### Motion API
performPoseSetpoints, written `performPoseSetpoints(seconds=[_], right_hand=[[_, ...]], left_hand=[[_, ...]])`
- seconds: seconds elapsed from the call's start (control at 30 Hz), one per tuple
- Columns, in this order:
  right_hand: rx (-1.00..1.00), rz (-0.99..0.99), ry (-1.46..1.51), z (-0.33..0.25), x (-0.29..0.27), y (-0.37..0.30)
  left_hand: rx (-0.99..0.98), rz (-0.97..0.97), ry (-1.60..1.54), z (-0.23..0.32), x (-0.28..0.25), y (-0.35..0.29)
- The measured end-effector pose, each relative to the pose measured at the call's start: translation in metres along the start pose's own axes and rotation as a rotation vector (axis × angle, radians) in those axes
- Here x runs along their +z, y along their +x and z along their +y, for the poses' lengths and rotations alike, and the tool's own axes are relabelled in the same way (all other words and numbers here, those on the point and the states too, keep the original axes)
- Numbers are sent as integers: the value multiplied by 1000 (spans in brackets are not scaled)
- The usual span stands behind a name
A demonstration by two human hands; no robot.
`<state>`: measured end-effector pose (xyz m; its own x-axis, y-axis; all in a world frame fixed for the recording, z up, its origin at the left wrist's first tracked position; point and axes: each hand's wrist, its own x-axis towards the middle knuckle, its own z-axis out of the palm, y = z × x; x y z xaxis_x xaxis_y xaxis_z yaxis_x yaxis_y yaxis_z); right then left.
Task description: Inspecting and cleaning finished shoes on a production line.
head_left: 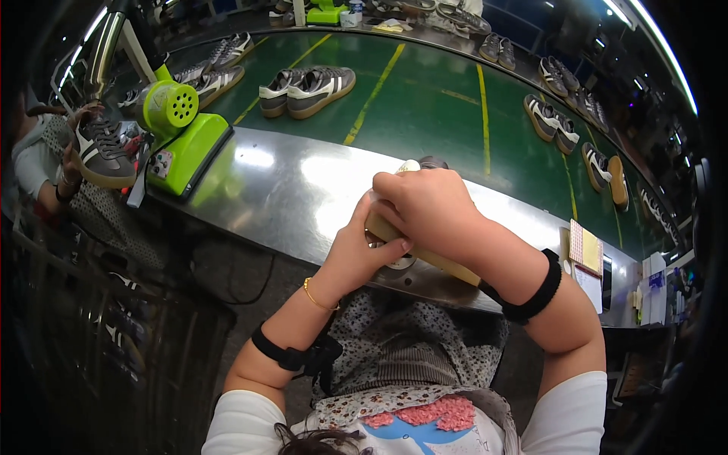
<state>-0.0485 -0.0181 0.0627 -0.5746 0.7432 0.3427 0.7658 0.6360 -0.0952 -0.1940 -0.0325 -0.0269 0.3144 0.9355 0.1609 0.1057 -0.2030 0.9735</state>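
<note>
Over the metal edge of the bench, both my hands come together on a sneaker (450, 267) with a tan gum sole. My left hand (358, 236) wraps round one end of it, the thumb lying across the side. My right hand (428, 203) is closed on top, its fingers curled over the shoe. A white patch and a dark rounded part show just beyond my knuckles; most of the upper is hidden by my hands. Whether my right fingers also pinch something small cannot be seen.
Beyond the metal ledge (292, 199) runs a green conveyor belt (425, 98) with yellow lines, carrying a pair of grey sneakers (307, 91) and several others. A lime-green machine (182, 148) stands at left, beside a co-worker holding a sneaker (105, 155). Notepads (586, 254) lie at right.
</note>
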Motion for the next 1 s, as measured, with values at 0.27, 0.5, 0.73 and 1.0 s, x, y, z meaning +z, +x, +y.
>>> performPoseSetpoints(seconds=[0.27,0.5,0.73,1.0], right_hand=[[-13,-27,4,-4,9,10],[-24,-236,-125,-15,20,41],[432,201,191,45,-3,22],[806,3,142,145,35,-150]], left_hand=[[-3,10,78,2,-2,-1],[-25,24,139,-6,-1,-2],[-125,-21,-16,4,1,2],[-122,13,-240,3,-13,-1]])
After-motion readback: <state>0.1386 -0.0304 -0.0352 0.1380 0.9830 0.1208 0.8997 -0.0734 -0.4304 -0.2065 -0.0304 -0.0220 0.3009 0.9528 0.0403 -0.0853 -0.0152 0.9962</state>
